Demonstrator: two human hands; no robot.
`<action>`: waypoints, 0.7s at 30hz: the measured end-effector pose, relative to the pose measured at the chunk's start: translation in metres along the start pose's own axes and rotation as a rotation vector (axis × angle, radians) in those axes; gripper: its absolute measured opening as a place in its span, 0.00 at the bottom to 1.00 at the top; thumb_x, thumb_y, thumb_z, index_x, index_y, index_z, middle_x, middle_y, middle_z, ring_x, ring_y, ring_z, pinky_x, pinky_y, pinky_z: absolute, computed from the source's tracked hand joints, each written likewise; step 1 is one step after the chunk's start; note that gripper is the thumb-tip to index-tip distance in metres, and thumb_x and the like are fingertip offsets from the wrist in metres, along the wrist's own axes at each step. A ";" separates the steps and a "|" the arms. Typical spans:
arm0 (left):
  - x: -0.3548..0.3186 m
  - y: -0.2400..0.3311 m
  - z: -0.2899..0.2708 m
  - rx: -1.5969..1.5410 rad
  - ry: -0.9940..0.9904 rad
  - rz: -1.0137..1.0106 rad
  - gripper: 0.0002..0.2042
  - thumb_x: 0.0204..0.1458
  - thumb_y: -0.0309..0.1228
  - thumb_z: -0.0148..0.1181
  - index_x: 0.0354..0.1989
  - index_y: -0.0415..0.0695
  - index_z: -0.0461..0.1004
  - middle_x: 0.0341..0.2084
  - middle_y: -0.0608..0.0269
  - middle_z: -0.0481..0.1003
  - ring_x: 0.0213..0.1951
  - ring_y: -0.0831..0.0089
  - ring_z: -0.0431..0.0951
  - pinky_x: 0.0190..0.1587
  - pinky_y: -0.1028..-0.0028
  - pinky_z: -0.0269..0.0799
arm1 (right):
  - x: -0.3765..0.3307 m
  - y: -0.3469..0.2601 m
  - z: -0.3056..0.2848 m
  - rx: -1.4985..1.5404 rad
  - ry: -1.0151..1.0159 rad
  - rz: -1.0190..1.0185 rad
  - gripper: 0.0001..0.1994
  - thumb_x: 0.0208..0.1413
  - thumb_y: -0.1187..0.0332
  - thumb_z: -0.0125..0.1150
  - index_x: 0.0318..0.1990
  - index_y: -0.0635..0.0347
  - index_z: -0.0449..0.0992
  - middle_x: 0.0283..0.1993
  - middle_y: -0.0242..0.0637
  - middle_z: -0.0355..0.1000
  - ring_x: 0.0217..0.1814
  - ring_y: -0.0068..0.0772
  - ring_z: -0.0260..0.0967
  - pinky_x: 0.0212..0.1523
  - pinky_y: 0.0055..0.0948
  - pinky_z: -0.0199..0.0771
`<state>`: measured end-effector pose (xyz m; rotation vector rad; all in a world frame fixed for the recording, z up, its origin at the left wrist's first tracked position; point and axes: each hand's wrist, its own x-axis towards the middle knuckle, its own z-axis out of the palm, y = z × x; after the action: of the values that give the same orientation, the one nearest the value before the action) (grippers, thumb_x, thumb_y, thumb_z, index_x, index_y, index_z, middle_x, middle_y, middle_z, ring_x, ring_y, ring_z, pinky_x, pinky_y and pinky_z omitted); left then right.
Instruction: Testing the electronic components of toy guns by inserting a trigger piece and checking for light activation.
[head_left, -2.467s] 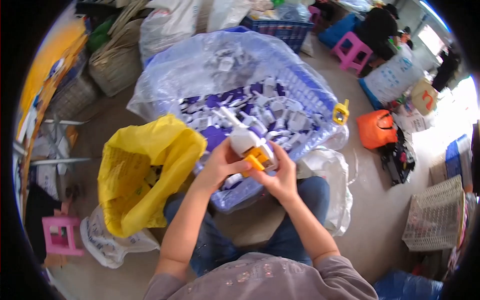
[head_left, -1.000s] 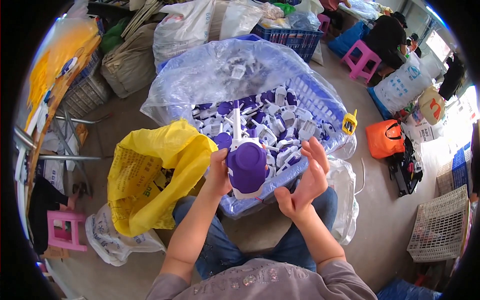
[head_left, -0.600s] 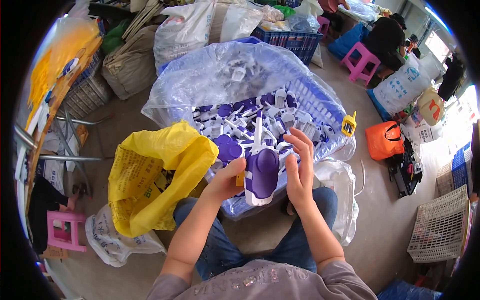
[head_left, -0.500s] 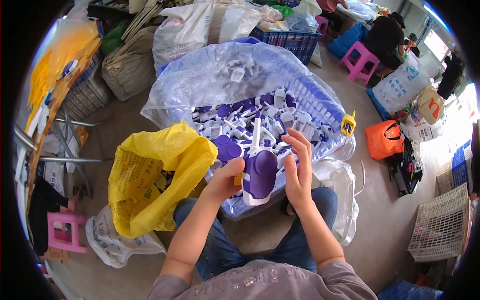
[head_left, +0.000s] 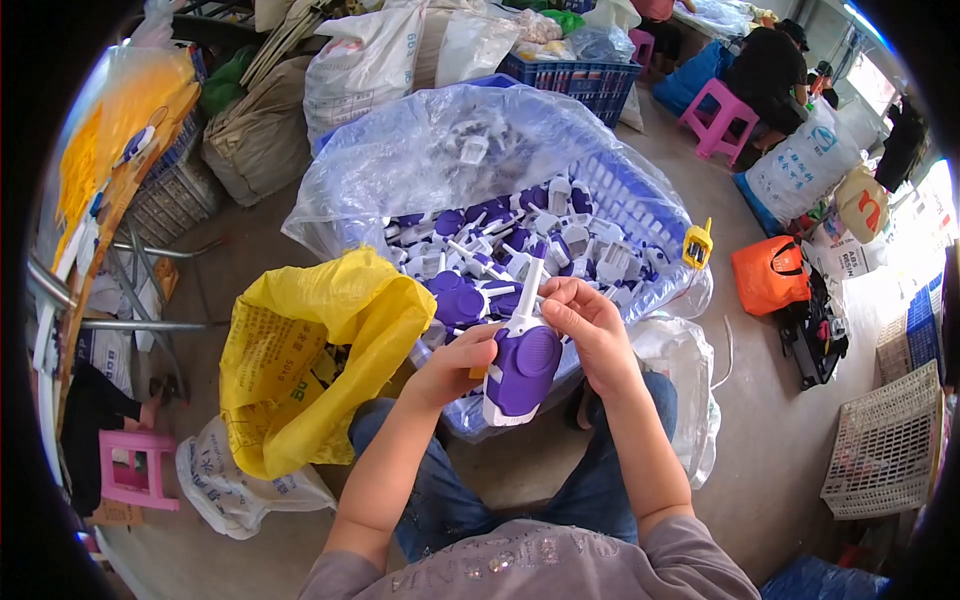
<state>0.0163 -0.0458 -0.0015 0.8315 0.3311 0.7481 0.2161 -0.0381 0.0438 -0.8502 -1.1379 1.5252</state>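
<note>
A purple-and-white plastic part (head_left: 525, 365) with a broad oval body and a long thin white neck is held up over the near edge of the basket. My left hand (head_left: 450, 365) grips its body from the left, thumb along the side; a small yellow bit shows beneath that hand. At the base of the neck, my right hand (head_left: 592, 328) has its thumb and fingers pinched together against the part; the exact contact is partly hidden. Behind both hands, many similar purple-and-white parts (head_left: 455, 300) lie heaped in a blue basket (head_left: 625, 185) lined with clear plastic film (head_left: 400, 140).
An opened yellow woven sack (head_left: 270, 350) stands left of my knees. A white sack (head_left: 240, 480) lies below it, a clear bag (head_left: 685, 390) by my right knee. A yellow tool (head_left: 697, 244) hangs on the basket's right rim. Further right are an orange bag (head_left: 768, 275) and a white crate (head_left: 882, 445).
My right hand has closed from spread fingers to a pinch at the part's neck. The part has tilted, its neck now leaning to the right. My left hand keeps its hold.
</note>
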 end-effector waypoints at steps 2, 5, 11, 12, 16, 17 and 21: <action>-0.001 0.002 0.003 0.025 -0.009 -0.005 0.27 0.48 0.46 0.56 0.53 0.41 0.65 0.36 0.69 0.74 0.36 0.83 0.73 0.35 0.85 0.64 | 0.000 0.004 -0.003 0.054 -0.016 0.026 0.07 0.51 0.67 0.61 0.32 0.59 0.72 0.44 0.29 0.66 0.43 0.18 0.64 0.44 0.19 0.61; -0.001 0.003 0.005 0.040 0.009 -0.021 0.28 0.48 0.47 0.56 0.54 0.41 0.65 0.36 0.70 0.74 0.36 0.84 0.72 0.36 0.86 0.64 | 0.000 0.005 -0.004 0.066 0.005 0.038 0.07 0.52 0.67 0.60 0.32 0.61 0.73 0.44 0.30 0.66 0.45 0.19 0.63 0.46 0.20 0.60; 0.000 -0.007 -0.006 0.000 0.016 0.008 0.29 0.49 0.50 0.55 0.53 0.40 0.65 0.36 0.68 0.74 0.36 0.82 0.74 0.37 0.84 0.67 | -0.001 -0.008 -0.002 0.002 -0.117 -0.011 0.09 0.54 0.68 0.56 0.36 0.65 0.75 0.44 0.32 0.66 0.49 0.23 0.61 0.51 0.22 0.56; -0.001 -0.006 -0.005 -0.017 0.005 0.011 0.29 0.49 0.50 0.54 0.53 0.40 0.65 0.37 0.67 0.74 0.36 0.81 0.75 0.37 0.84 0.68 | -0.002 -0.009 -0.001 0.002 -0.117 -0.012 0.09 0.54 0.68 0.56 0.36 0.65 0.75 0.44 0.32 0.66 0.49 0.23 0.61 0.51 0.22 0.56; 0.002 -0.003 0.003 -0.057 -0.070 0.022 0.30 0.49 0.51 0.54 0.53 0.39 0.65 0.39 0.63 0.74 0.40 0.76 0.76 0.40 0.81 0.71 | -0.003 -0.008 -0.004 -0.004 -0.143 -0.023 0.10 0.55 0.68 0.55 0.39 0.66 0.75 0.44 0.33 0.66 0.49 0.24 0.62 0.50 0.22 0.58; 0.002 -0.006 0.000 -0.056 -0.070 0.022 0.30 0.49 0.51 0.54 0.53 0.39 0.65 0.39 0.63 0.74 0.40 0.76 0.76 0.40 0.81 0.71 | -0.004 -0.006 -0.004 -0.003 -0.149 -0.035 0.11 0.56 0.66 0.54 0.41 0.66 0.75 0.45 0.33 0.66 0.49 0.24 0.62 0.50 0.22 0.59; 0.003 -0.008 -0.003 -0.096 -0.051 0.060 0.32 0.49 0.52 0.54 0.54 0.38 0.63 0.42 0.58 0.74 0.43 0.71 0.76 0.45 0.75 0.71 | -0.006 -0.002 0.000 0.117 -0.055 0.076 0.14 0.58 0.64 0.52 0.47 0.64 0.71 0.47 0.34 0.66 0.50 0.24 0.62 0.49 0.22 0.60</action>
<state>0.0206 -0.0458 -0.0093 0.7712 0.2238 0.7917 0.2186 -0.0442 0.0455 -0.7848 -1.0549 1.6697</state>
